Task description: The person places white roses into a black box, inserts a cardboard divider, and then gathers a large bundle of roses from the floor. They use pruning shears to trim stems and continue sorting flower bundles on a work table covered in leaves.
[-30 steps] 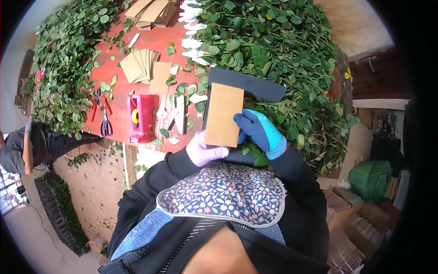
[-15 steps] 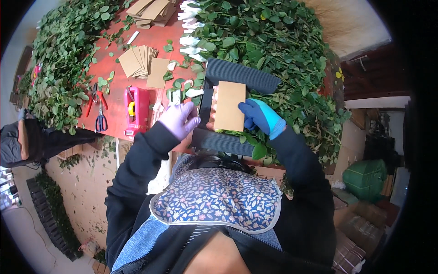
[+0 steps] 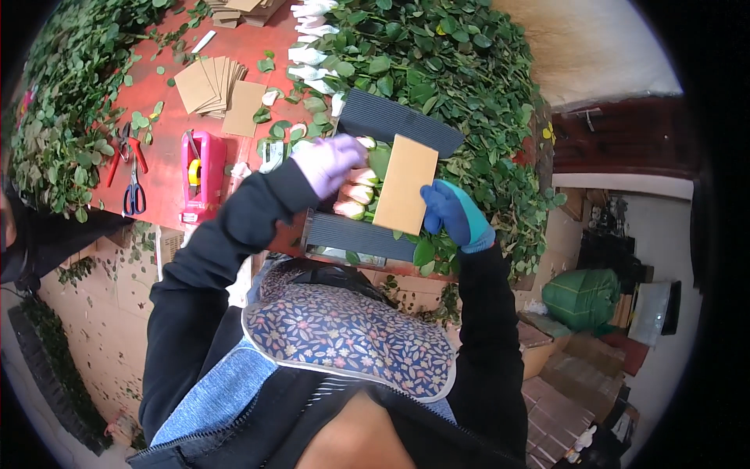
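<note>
My right hand (image 3: 455, 216), in a blue glove with a turquoise back, pinches the right edge of a brown cardboard sheet (image 3: 407, 184). The sheet is tilted over a bunch of pale pink roses (image 3: 357, 194) and their green leaves. The roses lie between the two raised sides of a dark ribbed holder (image 3: 359, 239). Over the upper rose heads is my left hand (image 3: 332, 164), in a lilac glove. Its fingers are bent and blurred, and whether they grip a rose cannot be made out.
Left of the holder, a pink tape dispenser (image 3: 202, 178), blue-handled scissors (image 3: 134, 195) and red-handled pruners (image 3: 139, 155) lie on the red table (image 3: 168, 102). Cardboard sheets (image 3: 205, 84) are fanned out farther back. Leafy stems (image 3: 461, 70) with white-wrapped heads (image 3: 307, 56) pile up beyond the holder.
My left hand has moved right, from beside the holder to over the roses. The cardboard in my right hand has tilted and shifted right, uncovering more rose heads. The whole view has shifted too.
</note>
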Available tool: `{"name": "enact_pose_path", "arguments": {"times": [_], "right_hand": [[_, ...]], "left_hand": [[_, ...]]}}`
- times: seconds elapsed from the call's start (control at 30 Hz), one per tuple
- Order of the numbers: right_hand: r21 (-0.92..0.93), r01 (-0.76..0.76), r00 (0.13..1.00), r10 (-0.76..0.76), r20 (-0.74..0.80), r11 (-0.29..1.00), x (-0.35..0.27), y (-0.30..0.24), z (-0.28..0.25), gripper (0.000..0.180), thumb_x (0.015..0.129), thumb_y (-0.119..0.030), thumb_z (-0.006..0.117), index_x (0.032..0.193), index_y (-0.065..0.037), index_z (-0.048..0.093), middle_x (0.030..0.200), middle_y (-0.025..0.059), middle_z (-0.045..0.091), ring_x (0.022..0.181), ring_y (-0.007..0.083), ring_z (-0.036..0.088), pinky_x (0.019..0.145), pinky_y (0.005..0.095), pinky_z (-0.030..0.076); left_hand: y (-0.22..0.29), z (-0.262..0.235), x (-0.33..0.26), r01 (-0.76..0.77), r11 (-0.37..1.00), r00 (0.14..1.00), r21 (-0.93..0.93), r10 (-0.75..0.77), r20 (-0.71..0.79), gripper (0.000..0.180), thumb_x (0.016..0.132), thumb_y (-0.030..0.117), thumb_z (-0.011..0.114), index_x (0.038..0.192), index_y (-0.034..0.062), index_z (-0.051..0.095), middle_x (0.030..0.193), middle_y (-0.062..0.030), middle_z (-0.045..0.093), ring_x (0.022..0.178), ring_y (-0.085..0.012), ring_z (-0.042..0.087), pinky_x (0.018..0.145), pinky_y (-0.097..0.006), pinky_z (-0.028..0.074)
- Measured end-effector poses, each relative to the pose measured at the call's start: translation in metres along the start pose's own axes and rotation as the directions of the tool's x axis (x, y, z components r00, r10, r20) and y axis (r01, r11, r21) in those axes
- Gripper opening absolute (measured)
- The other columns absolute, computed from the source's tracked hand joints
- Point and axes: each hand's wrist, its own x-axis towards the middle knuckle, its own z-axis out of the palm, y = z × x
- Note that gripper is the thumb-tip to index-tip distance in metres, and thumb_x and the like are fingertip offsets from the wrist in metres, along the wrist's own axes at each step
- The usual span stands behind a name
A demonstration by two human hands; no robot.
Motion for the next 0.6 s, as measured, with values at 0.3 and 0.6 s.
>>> {"name": "enact_pose_path", "arguments": {"times": [0.3,0.6], "right_hand": [[-0.043,0.29,0.952,-0.283,0.119,0.956,-0.015,-0.015,0.097,0.017,0.093,-0.017,0.065,0.101,-0.003,0.066,0.078,0.0083,0.066,0.07,0.0169,0.064,0.062,0.0331,0.05],[-0.892,0.276,0.917,-0.377,0.133,0.357,0.007,-0.013,0.037,0.033,0.089,-0.025,0.066,0.115,-0.004,0.064,0.067,0.0142,0.062,0.059,0.0324,0.06,0.055,0.0438,0.044]], "left_hand": [[0.09,-0.031,-0.053,0.205,0.477,0.884,-0.854,-0.465,-0.047,0.066,0.087,0.023,0.07,0.141,-0.0003,0.04,0.124,-0.0084,0.055,0.113,-0.0168,0.054,0.1,-0.034,0.042],[0.048,-0.066,-0.115,0.464,0.337,0.703,-0.819,-0.703,0.109,0.051,0.102,0.038,0.038,0.115,-0.0056,0.061,0.098,-0.0139,0.066,0.093,-0.0211,0.063,0.087,-0.035,0.047]]}}
